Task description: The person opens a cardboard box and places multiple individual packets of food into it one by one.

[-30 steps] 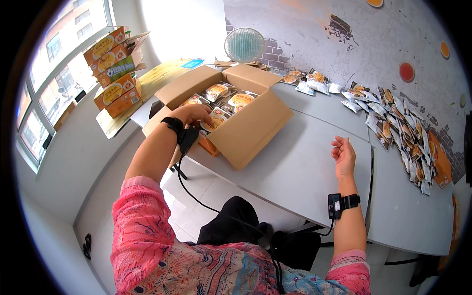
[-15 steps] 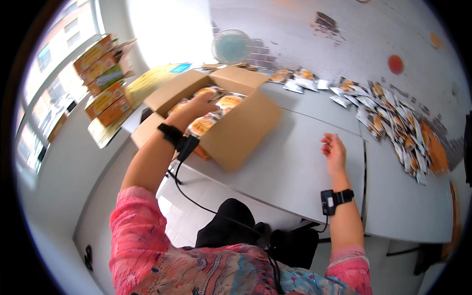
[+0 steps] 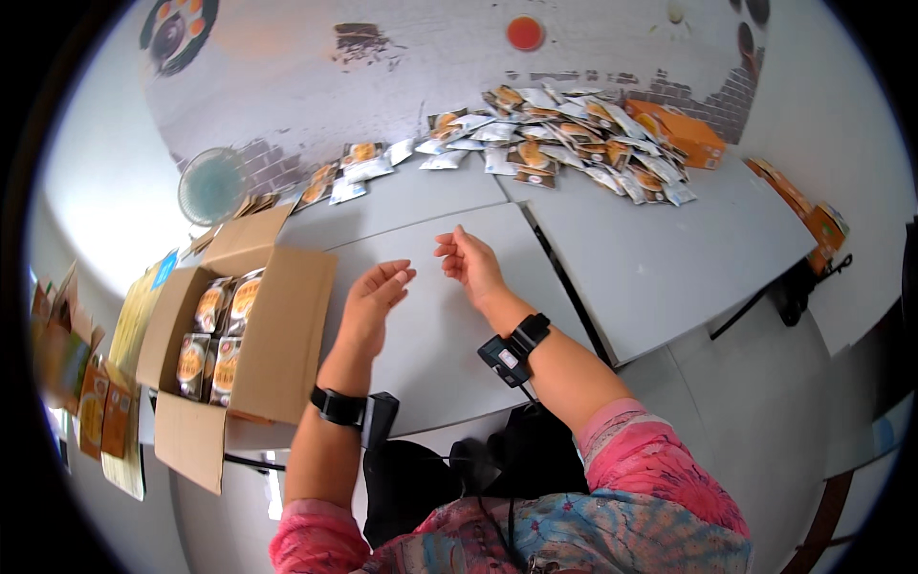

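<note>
My left hand hovers over the grey table, just right of an uncovered cardboard box. Its fingers point forward, loosely bent, and hold nothing. Facing it across a small gap, my right hand has slightly curled fingers and is likewise bare. Inside the box, several packets with orange and brown printing stand in rows. Beyond both hands, a large heap of similar packets, some showing silvery-white backs, lies along the far side of the table.
A smaller group of packets lies left of the heap. At its right end rests an orange carton. More orange cartons are at far left. A dark gap divides the tables. The box flaps stick outward.
My left hand has come out of the box and over to the table beside my right hand. The view has swung right, so the box now appears further left.
</note>
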